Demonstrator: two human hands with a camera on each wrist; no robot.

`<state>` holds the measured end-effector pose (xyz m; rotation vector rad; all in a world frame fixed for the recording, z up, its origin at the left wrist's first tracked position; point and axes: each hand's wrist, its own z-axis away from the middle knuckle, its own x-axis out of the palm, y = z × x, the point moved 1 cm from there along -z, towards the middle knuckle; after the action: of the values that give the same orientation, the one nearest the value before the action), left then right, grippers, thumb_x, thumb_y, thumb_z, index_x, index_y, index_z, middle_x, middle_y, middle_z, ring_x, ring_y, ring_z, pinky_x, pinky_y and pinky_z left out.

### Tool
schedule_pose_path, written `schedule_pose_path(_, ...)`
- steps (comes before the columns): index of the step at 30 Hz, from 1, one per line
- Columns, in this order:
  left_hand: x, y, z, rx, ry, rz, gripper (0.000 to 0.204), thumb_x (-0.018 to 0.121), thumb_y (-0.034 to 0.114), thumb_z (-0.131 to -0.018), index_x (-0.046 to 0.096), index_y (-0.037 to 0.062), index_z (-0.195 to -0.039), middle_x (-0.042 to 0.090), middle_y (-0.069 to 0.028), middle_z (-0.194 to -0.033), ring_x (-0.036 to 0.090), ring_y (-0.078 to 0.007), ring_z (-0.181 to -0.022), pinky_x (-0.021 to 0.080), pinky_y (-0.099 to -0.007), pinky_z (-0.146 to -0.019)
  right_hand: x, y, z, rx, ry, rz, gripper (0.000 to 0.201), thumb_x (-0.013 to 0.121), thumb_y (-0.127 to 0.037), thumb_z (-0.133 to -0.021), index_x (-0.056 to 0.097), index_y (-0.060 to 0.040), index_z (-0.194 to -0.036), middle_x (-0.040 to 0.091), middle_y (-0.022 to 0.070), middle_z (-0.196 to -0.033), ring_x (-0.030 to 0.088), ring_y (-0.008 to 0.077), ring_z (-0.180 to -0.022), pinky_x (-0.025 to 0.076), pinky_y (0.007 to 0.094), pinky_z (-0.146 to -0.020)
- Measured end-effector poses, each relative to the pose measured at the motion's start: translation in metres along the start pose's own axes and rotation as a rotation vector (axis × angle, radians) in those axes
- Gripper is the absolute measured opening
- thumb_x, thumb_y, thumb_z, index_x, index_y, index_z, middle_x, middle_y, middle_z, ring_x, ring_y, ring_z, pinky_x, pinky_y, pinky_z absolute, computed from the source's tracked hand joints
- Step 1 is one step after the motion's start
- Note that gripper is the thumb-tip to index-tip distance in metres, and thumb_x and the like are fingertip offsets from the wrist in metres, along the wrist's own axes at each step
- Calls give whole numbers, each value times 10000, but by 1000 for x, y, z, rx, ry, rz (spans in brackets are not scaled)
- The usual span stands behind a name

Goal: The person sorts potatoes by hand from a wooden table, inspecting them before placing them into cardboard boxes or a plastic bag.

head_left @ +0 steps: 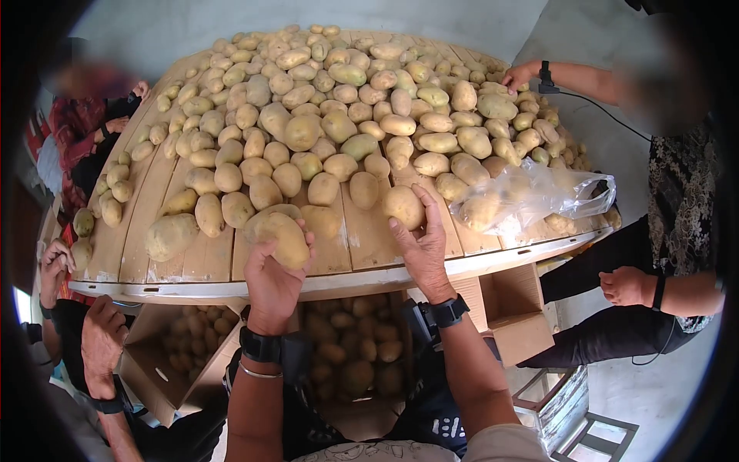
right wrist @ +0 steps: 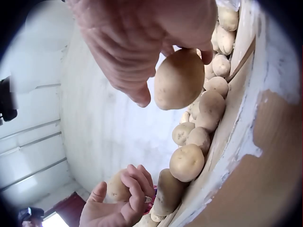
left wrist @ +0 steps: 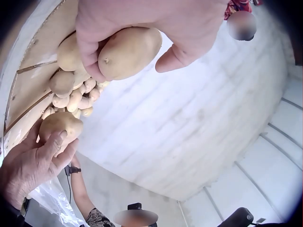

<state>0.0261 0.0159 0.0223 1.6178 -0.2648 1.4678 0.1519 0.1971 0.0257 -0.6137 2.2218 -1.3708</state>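
A round wooden table (head_left: 369, 258) carries a large heap of yellow potatoes (head_left: 339, 100). At its near edge my left hand (head_left: 275, 258) grips a big potato (head_left: 283, 235), lifted slightly off the boards; the left wrist view shows that potato (left wrist: 129, 52) held between thumb and curled fingers. My right hand (head_left: 420, 232) closes around a smaller round potato (head_left: 403, 206) just to the right. In the right wrist view this potato (right wrist: 179, 79) sits under the fingers, beside the row along the rim. The two hands are about a hand's width apart.
A clear plastic bag (head_left: 539, 196) with potatoes lies on the table's right edge. Open cardboard boxes (head_left: 350, 346) holding potatoes stand below the near rim. One person (head_left: 681, 200) stands at the right reaching onto the heap. Other people's hands (head_left: 96, 339) are at the left.
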Motion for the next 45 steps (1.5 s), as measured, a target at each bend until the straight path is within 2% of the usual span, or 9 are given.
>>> schedule_pose_path(2,0,-6,2,16,-53,18,460,508,166,-799,407,72,-1238,492,-132,-1212,530,-290,-1054,457,-386,-871,0,0,0,-117,-5,154,490,620,-59,-814,431,-34,-1266,553,139,-1145,534,264,-1077,409,325,-940)
schedule_pose_path(4,-1,-4,3,35,-103,23,531,504,105,-769,368,80,-1281,453,-134,-1266,493,-320,-1125,418,-419,-948,4,-5,1,-197,-339,303,435,617,-106,-816,479,-23,-1219,534,201,-1176,518,340,-1103,392,353,-961)
schedule_pose_path(10,13,-12,3,89,-168,-194,599,495,-79,-791,311,88,-1337,387,-128,-1337,383,-353,-1254,326,-437,-1065,16,-3,9,-70,-351,301,397,624,-158,-812,520,-34,-1174,517,216,-1199,506,383,-1102,413,380,-937)
schedule_pose_path(16,25,-16,8,40,-268,-152,612,518,-71,-836,266,146,-1350,355,-131,-1366,371,-342,-1270,363,-413,-1030,16,-25,14,-235,-146,206,464,672,-81,-744,503,-41,-1174,528,175,-1174,530,331,-1064,436,361,-890)
schedule_pose_path(23,25,-27,8,19,-324,-121,666,529,-75,-819,245,168,-1370,370,-108,-1356,417,-329,-1232,388,-398,-1000,25,-40,26,-334,-150,101,484,705,-77,-695,507,-54,-1136,552,149,-1117,540,312,-1046,446,355,-862)
schedule_pose_path(28,17,-32,5,39,-304,-122,774,492,-142,-728,229,163,-1389,398,-93,-1309,462,-227,-1150,410,-367,-953,26,-28,24,-449,-242,263,540,732,-97,-671,501,-45,-1156,582,135,-1073,527,305,-1045,437,377,-882)
schedule_pose_path(36,21,-37,11,-155,-305,-253,593,453,112,-855,220,125,-1400,326,-77,-1367,339,-228,-1268,317,-407,-1030,33,-21,31,-246,-288,233,637,690,-105,-706,392,-89,-1269,504,164,-1209,504,372,-1058,435,395,-896)
schedule_pose_path(41,17,-43,2,-210,-267,-321,448,390,256,-957,269,91,-1356,413,-102,-1299,455,-232,-1182,437,-401,-940,21,-20,28,-188,-278,250,602,695,-121,-699,431,-94,-1240,521,162,-1127,513,365,-1047,452,387,-873)
schedule_pose_path(45,8,-44,-1,-84,-225,-647,396,369,322,-970,359,76,-1280,495,-113,-1210,555,-213,-1059,520,-348,-817,23,-13,31,-256,-286,264,579,704,-146,-701,468,-99,-1227,526,160,-1109,521,362,-1037,455,385,-879)
